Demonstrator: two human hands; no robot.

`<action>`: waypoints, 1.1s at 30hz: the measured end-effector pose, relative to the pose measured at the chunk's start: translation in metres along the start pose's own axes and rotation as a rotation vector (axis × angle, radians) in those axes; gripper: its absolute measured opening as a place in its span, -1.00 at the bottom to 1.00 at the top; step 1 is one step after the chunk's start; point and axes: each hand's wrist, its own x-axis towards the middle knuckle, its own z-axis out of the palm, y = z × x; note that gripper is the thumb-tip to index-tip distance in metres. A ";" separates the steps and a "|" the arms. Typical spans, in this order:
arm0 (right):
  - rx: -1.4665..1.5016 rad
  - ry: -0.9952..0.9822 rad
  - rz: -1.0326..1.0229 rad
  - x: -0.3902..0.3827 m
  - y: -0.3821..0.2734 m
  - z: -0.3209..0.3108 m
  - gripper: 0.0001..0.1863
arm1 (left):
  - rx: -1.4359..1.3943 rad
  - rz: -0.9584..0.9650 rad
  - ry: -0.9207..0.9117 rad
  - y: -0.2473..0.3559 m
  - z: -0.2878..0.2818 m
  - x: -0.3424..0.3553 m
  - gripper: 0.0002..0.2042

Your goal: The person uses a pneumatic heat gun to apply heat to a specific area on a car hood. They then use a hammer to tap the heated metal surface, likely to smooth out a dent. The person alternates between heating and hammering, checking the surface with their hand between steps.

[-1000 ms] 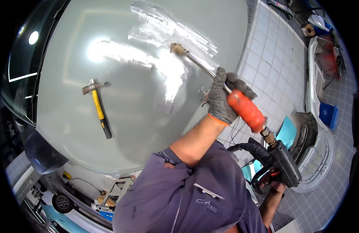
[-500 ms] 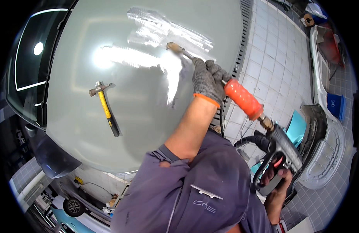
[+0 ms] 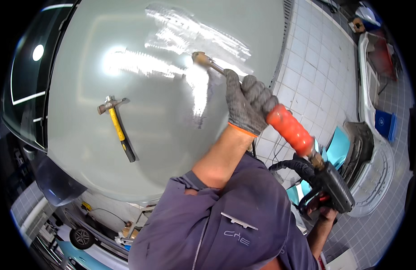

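My gloved left hand (image 3: 246, 101) grips the metal shaft (image 3: 217, 67) of a long tool, just above its bulging red sleeve (image 3: 290, 128). The tool's brassy head (image 3: 200, 59) is over a shiny scraped patch (image 3: 198, 92) on the grey-green car hood (image 3: 82, 135); whether it touches is unclear. At the lower end, my bare right hand (image 3: 326, 212) holds the black gun-like body (image 3: 335, 186) with a hose attached, its fingers partly hidden near a red trigger. A hammer with a yellow and black handle (image 3: 117, 128) lies on the hood to the left.
A dark windshield (image 3: 32, 76) borders the hood at left. At right are a tiled floor (image 3: 307, 67), removed white body panels (image 3: 368, 171), a turquoise sheet (image 3: 338, 144) and a blue bin (image 3: 384, 126). Another car's wheel (image 3: 82, 236) shows at lower left.
Since a second ago my left hand has shifted up and left along the shaft, toward the tool head. My right hand still holds the gun body, with the whole tool slightly shifted.
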 end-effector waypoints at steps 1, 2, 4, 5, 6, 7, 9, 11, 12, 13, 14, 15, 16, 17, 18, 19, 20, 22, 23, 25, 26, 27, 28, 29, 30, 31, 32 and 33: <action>-0.002 0.013 0.009 0.001 -0.006 0.001 -0.40 | -0.152 -0.086 -0.302 0.001 -0.019 0.006 -0.41; -0.012 0.017 0.018 0.002 -0.011 0.003 -0.40 | -0.300 -0.170 -0.607 0.002 -0.038 0.014 -0.40; -0.036 0.041 0.029 -0.001 -0.014 0.008 -0.40 | -0.225 -0.161 -0.446 0.002 -0.027 0.016 -0.43; -0.044 0.052 0.037 -0.003 -0.015 0.009 -0.41 | -0.151 -0.146 -0.276 0.003 -0.017 0.016 -0.42; -0.051 0.061 0.044 -0.006 -0.016 0.011 -0.41 | -0.077 -0.132 -0.105 0.005 -0.012 0.016 -0.40; -0.052 0.068 0.046 -0.005 -0.017 0.012 -0.41 | -0.042 -0.124 -0.099 0.004 -0.008 0.017 -0.40; -0.056 0.076 0.053 -0.005 -0.018 0.014 -0.41 | -0.074 -0.140 -0.115 0.007 -0.012 0.022 -0.41; -0.061 0.077 0.068 -0.001 -0.020 0.016 -0.41 | -0.106 -0.147 -0.162 0.010 -0.022 0.024 -0.42; -0.066 0.075 0.075 0.001 -0.021 0.016 -0.41 | -0.121 -0.147 -0.207 0.013 -0.027 0.025 -0.43; -0.063 0.115 0.059 -0.006 -0.020 0.028 -0.41 | -0.136 -0.198 -0.251 0.008 -0.026 0.028 -0.44; -0.057 0.160 0.045 -0.013 -0.017 0.036 -0.41 | -0.035 -0.137 -0.145 -0.004 -0.023 0.030 -0.46; -0.052 0.207 0.025 -0.023 -0.010 0.041 -0.41 | 0.071 -0.080 -0.042 -0.021 -0.020 0.030 -0.49; -0.049 0.171 0.038 -0.014 -0.013 0.034 -0.42 | 0.179 0.063 0.055 -0.024 -0.016 0.023 -0.51; -0.046 0.146 0.036 -0.006 -0.014 0.026 -0.42 | 0.144 0.039 -0.008 -0.025 -0.017 0.015 -0.54; -0.039 0.088 0.047 0.002 -0.017 0.015 -0.41 | 0.112 0.012 -0.071 -0.027 -0.020 0.006 -0.56; -0.025 0.070 0.049 0.002 -0.016 0.014 -0.41 | 0.083 -0.057 -0.128 -0.030 -0.023 0.001 -0.58; -0.010 0.048 0.048 0.001 -0.015 0.012 -0.40 | 0.055 -0.061 -0.120 -0.027 -0.026 0.003 -0.59; 0.004 0.042 0.036 -0.002 -0.011 0.012 -0.40 | 0.006 -0.071 -0.106 -0.015 -0.031 0.014 -0.63; 0.011 0.045 0.030 -0.003 -0.010 0.013 -0.41 | 0.070 -0.055 -0.199 -0.022 -0.035 0.011 -0.65; 0.019 0.061 0.022 -0.002 -0.008 0.015 -0.41 | 0.141 -0.085 -0.139 -0.037 -0.037 0.006 -0.66; 0.022 0.071 0.021 -0.002 -0.006 0.017 -0.41 | 0.177 -0.098 -0.109 -0.041 -0.038 0.004 -0.67; 0.025 0.077 0.027 -0.002 -0.004 0.019 -0.42 | 0.098 -0.073 -0.143 -0.035 -0.039 0.008 -0.64; 0.027 0.077 0.028 -0.002 -0.003 0.021 -0.42 | 0.019 -0.047 -0.178 -0.021 -0.037 0.017 -0.62; 0.038 0.084 0.038 -0.002 -0.003 0.022 -0.42 | -0.062 -0.022 -0.208 -0.008 -0.037 0.024 -0.59; 0.044 0.091 0.045 -0.003 -0.003 0.025 -0.42 | -0.144 0.005 -0.238 -0.003 -0.039 0.026 -0.57; 0.060 0.055 0.060 -0.003 -0.002 0.023 -0.45 | -0.244 -0.095 -0.364 -0.004 -0.042 0.023 -0.52; 0.127 0.076 0.096 -0.003 -0.001 0.023 -0.45 | -0.186 -0.084 -0.319 -0.004 -0.043 0.023 -0.52; 0.194 0.095 0.132 -0.003 0.000 0.026 -0.45 | -0.127 -0.074 -0.275 -0.002 -0.044 0.025 -0.52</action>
